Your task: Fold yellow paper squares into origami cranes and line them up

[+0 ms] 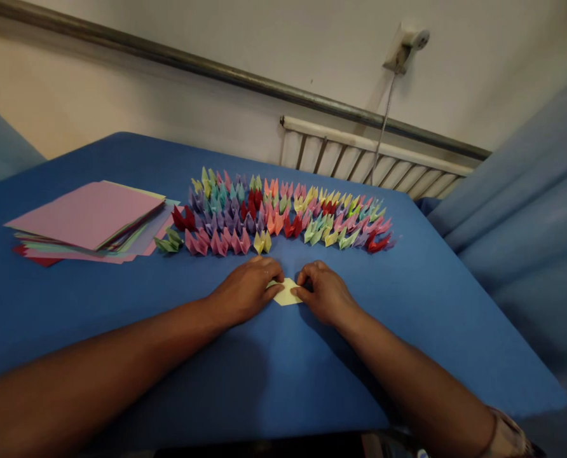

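A small piece of pale yellow folded paper (pixel 287 293) lies on the blue table between my hands. My left hand (pixel 251 287) pinches its left end with thumb and fingers. On the opposite end, my right hand (pixel 325 290) grips the paper with thumb and curled fingertips. The paper's two ends are partly hidden under my fingers. Just beyond my hands stand rows of folded paper cranes (pixel 274 221) in many colours, with a yellow crane (pixel 262 242) nearest my left hand.
A stack of coloured paper sheets (pixel 88 216), pink on top, lies at the left of the blue table (pixel 192 388). Behind it are a metal rail (pixel 207 67), a white radiator (pixel 360 152) and a socket with a cord (pixel 400 54). Blue curtains (pixel 526 216) hang at right.
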A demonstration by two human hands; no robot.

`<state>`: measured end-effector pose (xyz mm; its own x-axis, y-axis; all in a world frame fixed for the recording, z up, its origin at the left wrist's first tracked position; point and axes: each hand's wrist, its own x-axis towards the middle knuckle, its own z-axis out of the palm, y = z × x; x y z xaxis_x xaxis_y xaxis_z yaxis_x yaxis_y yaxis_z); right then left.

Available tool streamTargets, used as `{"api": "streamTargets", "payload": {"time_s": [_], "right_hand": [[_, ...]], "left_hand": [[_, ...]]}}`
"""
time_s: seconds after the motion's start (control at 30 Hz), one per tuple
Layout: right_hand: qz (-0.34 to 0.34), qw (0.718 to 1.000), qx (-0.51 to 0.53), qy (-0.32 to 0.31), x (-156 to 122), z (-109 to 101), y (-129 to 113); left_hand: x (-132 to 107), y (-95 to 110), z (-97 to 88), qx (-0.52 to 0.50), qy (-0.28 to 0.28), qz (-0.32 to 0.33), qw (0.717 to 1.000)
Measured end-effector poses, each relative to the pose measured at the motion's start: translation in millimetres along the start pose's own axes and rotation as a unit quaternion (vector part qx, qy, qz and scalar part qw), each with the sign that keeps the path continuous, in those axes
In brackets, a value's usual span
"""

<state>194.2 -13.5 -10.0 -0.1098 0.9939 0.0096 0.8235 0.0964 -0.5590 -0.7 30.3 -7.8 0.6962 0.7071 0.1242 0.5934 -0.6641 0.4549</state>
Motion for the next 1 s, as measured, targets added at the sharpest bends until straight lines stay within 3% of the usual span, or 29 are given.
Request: {"api": "streamTargets", "payload": {"time_s": [0.23, 0.43, 0.53, 0.67, 0.8, 1.0], "right_hand": [[-0.008, 0.998, 0.064, -0.025, -4.7, 5.5, -0.7], [-0.058, 0.993, 0.102, -0.019, -2.9, 9.7, 6.7], [-0.120, 0.991, 0.057, 0.001, -1.1, 7.2, 9.0], [-0.206, 0.976, -0.041, 0.051, -0.6, -3.2, 6.7], [-0.243, 0.955, -0.144, 0.091, -0.7, -13.5, 2.9], [-0.262, 0.932, -0.248, 0.023, -8.1, -7.1, -2.8]], "left_hand": [[0.2, 0.1, -1.2, 0.023, 0.001, 0.010, 1.000], [1.2, 1.5, -3.5, -0.001, -0.009, 0.008, 1.000], [1.1, 2.6, -4.1, 0.002, -0.003, 0.010, 1.000], [1.2, 7.8, -8.3, 0.048, 0.048, 0.048, 0.997], [4.1, 14.9, -15.7, 0.124, 0.081, 0.085, 0.985], [1.8, 19.7, -12.5, 0.200, 0.015, 0.114, 0.973]]}}
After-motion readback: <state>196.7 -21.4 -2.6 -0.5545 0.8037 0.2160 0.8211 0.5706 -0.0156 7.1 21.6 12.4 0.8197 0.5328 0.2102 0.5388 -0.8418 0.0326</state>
